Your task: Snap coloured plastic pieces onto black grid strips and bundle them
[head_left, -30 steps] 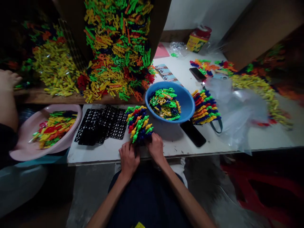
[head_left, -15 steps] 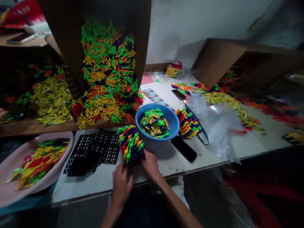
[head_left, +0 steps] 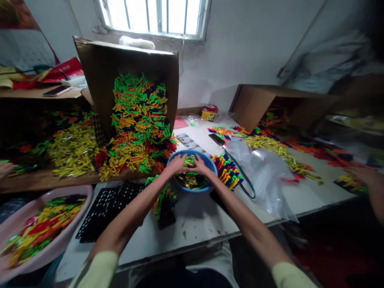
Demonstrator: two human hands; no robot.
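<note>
Both my hands reach into the blue bowl [head_left: 180, 188] of mixed coloured plastic pieces on the white table [head_left: 195, 224]. My left hand [head_left: 177, 164] rests over the bowl's left side, fingers curled down into the pieces. My right hand [head_left: 200, 165] is over the right side, fingers bent among the pieces too. What either hand grips is hidden. Under my left forearm a black tray filled with upright coloured pieces [head_left: 163, 202] stands on the table. A second filled tray [head_left: 228, 170] lies just right of the bowl.
A tipped cardboard box [head_left: 132, 80] spills coloured pieces behind the bowl. Empty black trays [head_left: 105, 208] lie to the left, beside a pink basin [head_left: 36, 228] of pieces. A clear plastic bag [head_left: 264, 176] and a phone [head_left: 216, 139] lie to the right. Another person's hand [head_left: 364, 176] is at the far right.
My hands left the filled tray at the table's front edge and moved forward into the blue bowl. The view tilted up, showing the window and box top.
</note>
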